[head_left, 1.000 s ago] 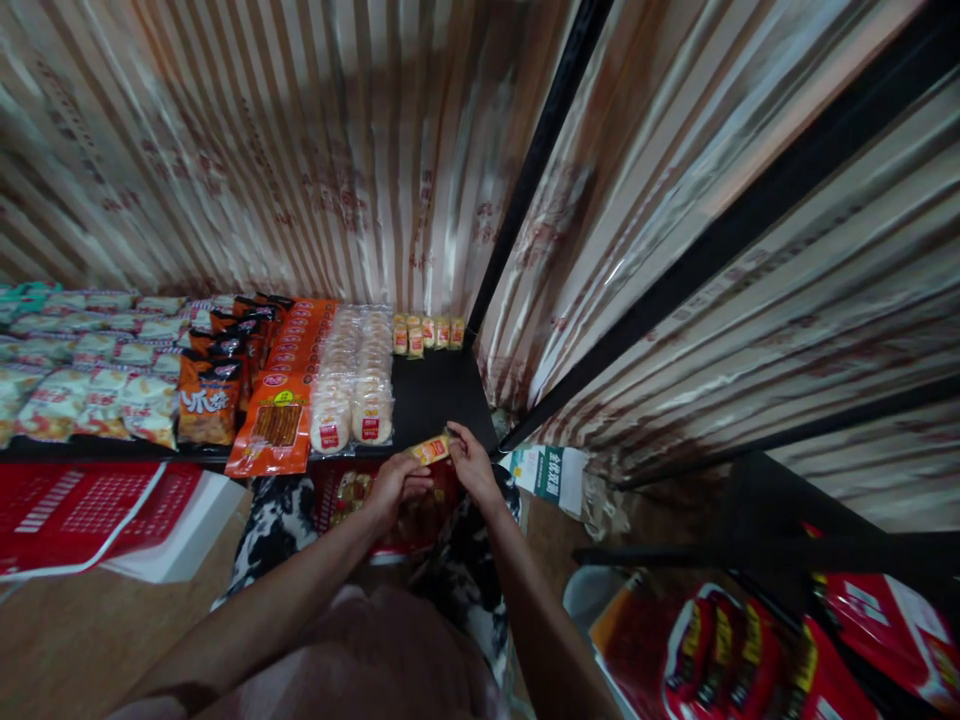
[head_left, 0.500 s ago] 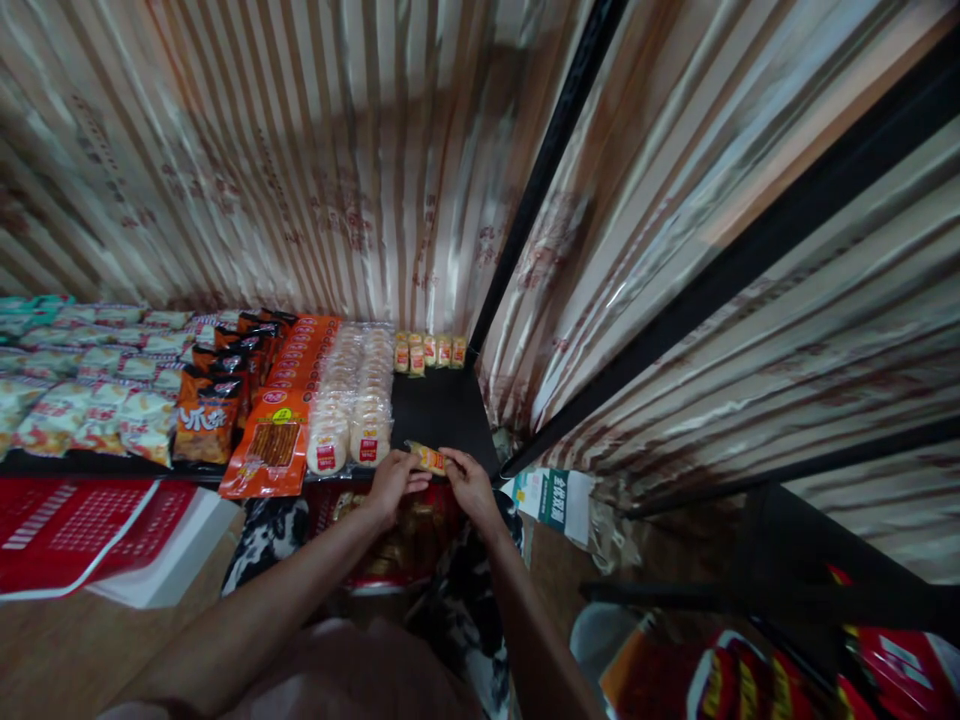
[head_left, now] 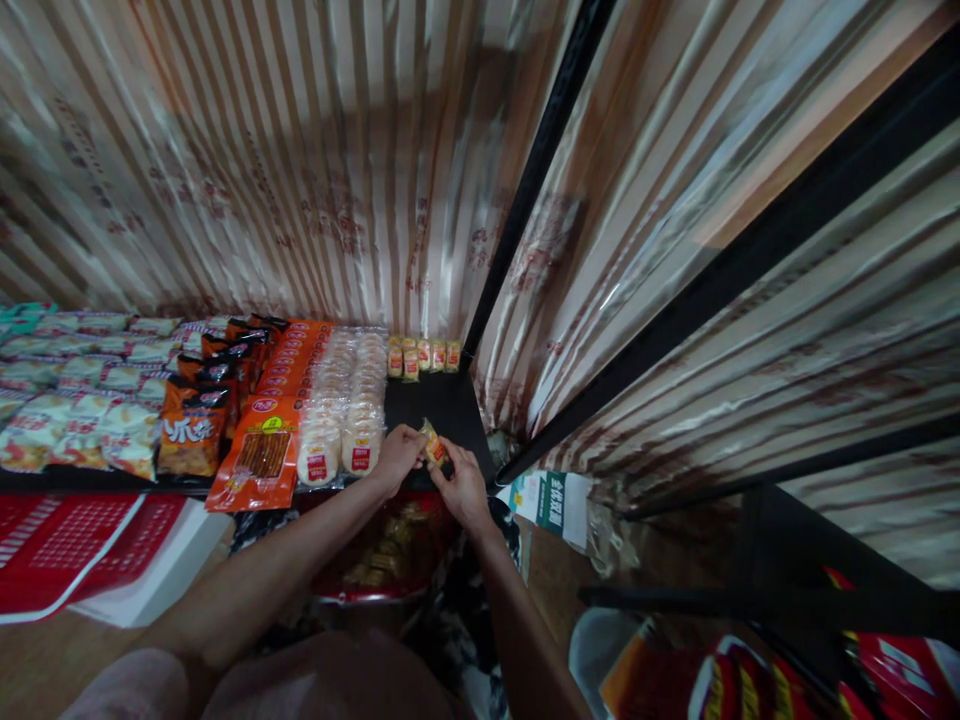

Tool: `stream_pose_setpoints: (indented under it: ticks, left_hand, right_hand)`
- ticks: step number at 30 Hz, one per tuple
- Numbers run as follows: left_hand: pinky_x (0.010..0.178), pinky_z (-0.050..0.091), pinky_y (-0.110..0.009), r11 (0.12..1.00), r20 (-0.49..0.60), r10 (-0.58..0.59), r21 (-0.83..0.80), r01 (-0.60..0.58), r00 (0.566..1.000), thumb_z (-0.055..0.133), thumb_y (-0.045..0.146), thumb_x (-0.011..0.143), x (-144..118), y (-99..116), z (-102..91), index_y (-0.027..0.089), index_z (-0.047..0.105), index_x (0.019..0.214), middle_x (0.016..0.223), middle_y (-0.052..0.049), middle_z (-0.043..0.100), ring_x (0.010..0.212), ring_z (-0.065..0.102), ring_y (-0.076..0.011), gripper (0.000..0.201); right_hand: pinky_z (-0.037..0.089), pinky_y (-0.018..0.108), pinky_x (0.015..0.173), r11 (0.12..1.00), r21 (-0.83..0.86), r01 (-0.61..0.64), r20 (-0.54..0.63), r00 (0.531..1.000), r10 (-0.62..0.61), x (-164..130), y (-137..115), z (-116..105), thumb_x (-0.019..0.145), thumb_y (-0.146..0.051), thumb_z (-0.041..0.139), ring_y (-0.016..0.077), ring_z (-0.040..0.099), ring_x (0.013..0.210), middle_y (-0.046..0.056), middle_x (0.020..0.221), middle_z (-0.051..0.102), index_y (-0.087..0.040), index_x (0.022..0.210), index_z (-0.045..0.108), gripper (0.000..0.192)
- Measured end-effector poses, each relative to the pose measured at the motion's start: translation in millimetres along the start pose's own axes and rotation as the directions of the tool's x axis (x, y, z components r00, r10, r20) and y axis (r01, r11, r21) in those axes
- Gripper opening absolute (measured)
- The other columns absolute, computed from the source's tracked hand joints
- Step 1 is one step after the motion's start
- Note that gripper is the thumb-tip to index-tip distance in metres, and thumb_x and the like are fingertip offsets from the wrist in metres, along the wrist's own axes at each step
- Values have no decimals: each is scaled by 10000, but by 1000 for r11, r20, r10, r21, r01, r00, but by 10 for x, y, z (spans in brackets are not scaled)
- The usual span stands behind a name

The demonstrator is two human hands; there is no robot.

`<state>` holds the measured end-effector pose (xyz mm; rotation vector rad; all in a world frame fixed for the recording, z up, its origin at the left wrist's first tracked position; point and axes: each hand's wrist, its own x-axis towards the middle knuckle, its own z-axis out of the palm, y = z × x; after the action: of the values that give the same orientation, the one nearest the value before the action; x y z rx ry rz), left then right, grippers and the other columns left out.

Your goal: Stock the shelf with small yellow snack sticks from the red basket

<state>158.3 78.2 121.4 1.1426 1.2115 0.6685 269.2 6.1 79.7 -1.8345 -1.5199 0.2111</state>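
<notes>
A small yellow snack packet [head_left: 433, 444] with a red and orange label is held up over the front of the black shelf [head_left: 420, 400]. My right hand [head_left: 463, 485] pinches its lower right side between thumb and fingers. On the packet's left edge, the closed fingertips of my left hand [head_left: 400, 458] grip it too. Similar small packets [head_left: 424, 356] stand in a short row at the back of the shelf, by the post. Left of my hands lie clear-wrapped rows of round white crackers [head_left: 362, 440] with red labels.
Orange snack packs [head_left: 259, 455], dark-topped orange bags [head_left: 191, 430] and pale bags [head_left: 67, 425] fill the shelf leftward. Below it are a red basket [head_left: 67, 550] and a red container [head_left: 375, 597] of gold-wrapped packets. Black posts [head_left: 536, 190] rise before the curtain [head_left: 300, 150].
The small packet has turned from lying sideways to a steeper tilt between my hands. My right hand has shifted slightly down and left. The whole view has moved a little.
</notes>
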Motion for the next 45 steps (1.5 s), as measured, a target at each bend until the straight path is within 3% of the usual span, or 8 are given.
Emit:
stream_pose_setpoints:
  ticks: [7,16,23,33,41,45]
  left_hand:
    - [535,446,-202,983,14,37,179,-38,999,539,264,766,141,20,44,176,512,751,687,-1,584,642,572,-118,94]
    - [646,454,-204,997,-52,34,67,-30,998,578,103,692,291,-80,153,164,538,794,737,-21,614,693,592,-123,126]
    - [724,438,-213,983,-70,67,177,-53,995,533,49,685,380,5,211,163,581,721,730,-31,638,774,600,-144,130]
    - [674,457,-198,998,-55,34,46,-32,998,588,67,669,646,121,354,192,627,898,798,-34,686,760,625,-148,264]
    - [668,462,-212,999,-45,25,48,-23,999,506,52,699,814,279,428,156,628,757,805,-57,675,744,616,-149,171]
    - [710,466,-237,998,-51,14,-61,-17,999,517,47,689,905,297,440,154,620,703,735,-35,653,731,603,-146,149]
  right_hand:
    - [445,305,784,997,-33,-72,10,997,72,93,41,93,793,-273,497,185,563,806,91,921,619,-100,1179,538,425]
    - [458,271,685,984,-7,-178,-53,983,177,184,130,248,789,-256,487,153,569,680,61,877,593,-163,1142,544,369]
    - [490,284,654,972,95,-214,-111,968,224,362,217,409,759,-194,479,135,558,598,88,905,576,-138,1110,549,362]
    - [513,301,683,953,246,-180,-159,962,222,702,327,633,760,-143,445,150,586,690,136,1023,539,-117,1210,470,452]
    - [490,340,772,958,205,-203,-204,948,245,996,445,755,778,-157,437,195,580,839,140,1014,544,-122,1235,475,460]
    - [483,348,789,959,195,-205,-217,945,246,1107,498,807,770,-156,449,201,573,867,138,1038,537,-136,1250,467,481]
